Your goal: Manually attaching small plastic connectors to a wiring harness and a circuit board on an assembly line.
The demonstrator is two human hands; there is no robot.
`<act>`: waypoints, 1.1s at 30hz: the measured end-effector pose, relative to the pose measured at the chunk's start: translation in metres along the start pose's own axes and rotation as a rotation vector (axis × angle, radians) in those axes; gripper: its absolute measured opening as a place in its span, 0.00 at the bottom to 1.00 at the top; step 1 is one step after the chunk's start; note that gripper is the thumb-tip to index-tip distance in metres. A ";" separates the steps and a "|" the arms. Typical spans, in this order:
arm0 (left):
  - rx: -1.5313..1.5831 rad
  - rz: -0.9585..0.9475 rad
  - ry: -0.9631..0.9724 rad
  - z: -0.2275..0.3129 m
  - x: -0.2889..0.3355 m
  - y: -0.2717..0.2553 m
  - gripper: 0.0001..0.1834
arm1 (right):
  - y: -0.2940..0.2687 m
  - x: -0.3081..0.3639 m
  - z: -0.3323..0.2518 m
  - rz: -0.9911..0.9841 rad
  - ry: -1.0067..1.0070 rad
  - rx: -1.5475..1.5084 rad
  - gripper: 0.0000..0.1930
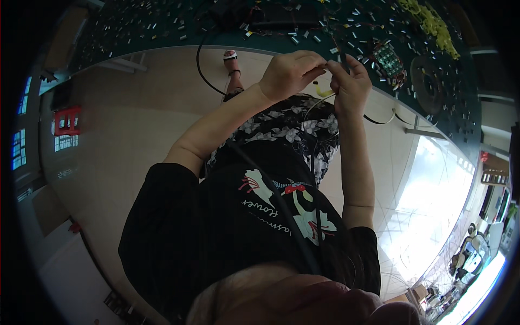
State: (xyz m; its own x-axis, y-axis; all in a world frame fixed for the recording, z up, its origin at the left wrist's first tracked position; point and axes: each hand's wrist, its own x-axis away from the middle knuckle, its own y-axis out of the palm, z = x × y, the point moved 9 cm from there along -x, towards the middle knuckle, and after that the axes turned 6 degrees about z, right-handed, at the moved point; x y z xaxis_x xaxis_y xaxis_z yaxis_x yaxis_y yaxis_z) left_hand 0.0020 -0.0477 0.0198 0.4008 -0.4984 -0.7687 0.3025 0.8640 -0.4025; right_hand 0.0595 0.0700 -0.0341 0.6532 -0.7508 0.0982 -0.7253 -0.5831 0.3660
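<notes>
My left hand and my right hand meet in front of the table's near edge, over my lap. Both are closed in a pinch, fingertips almost touching. What the left fingertips hold is too small to make out. A short dark piece shows between the right hand's fingers; its kind is not clear. Just below the fingertips hangs a small yellow piece. A thin pale strip curves down from beside the right hand toward my lap.
Many small silver cylinders lie scattered over the dark green table. Toward the right are a green circuit-board panel, a dark round disc and a yellow heap. A black cable loops off the table edge.
</notes>
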 end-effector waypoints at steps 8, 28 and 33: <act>0.262 0.051 -0.366 -0.020 0.008 0.004 0.08 | 0.000 0.004 0.004 -0.047 0.059 -0.112 0.20; 0.917 -0.073 -1.006 -0.050 0.041 0.032 0.10 | 0.006 0.016 -0.012 -0.172 -0.060 0.350 0.11; 0.913 -0.054 -0.998 -0.052 0.043 0.033 0.10 | 0.015 0.018 -0.017 -0.256 -0.122 0.416 0.13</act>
State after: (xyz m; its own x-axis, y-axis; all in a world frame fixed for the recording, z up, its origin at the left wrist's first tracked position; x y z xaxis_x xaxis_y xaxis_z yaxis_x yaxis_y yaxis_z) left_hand -0.0157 -0.0374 -0.0524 0.7038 -0.7059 0.0802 0.6432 0.6810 0.3501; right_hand 0.0645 0.0531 -0.0112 0.8091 -0.5842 -0.0645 -0.5869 -0.8087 -0.0380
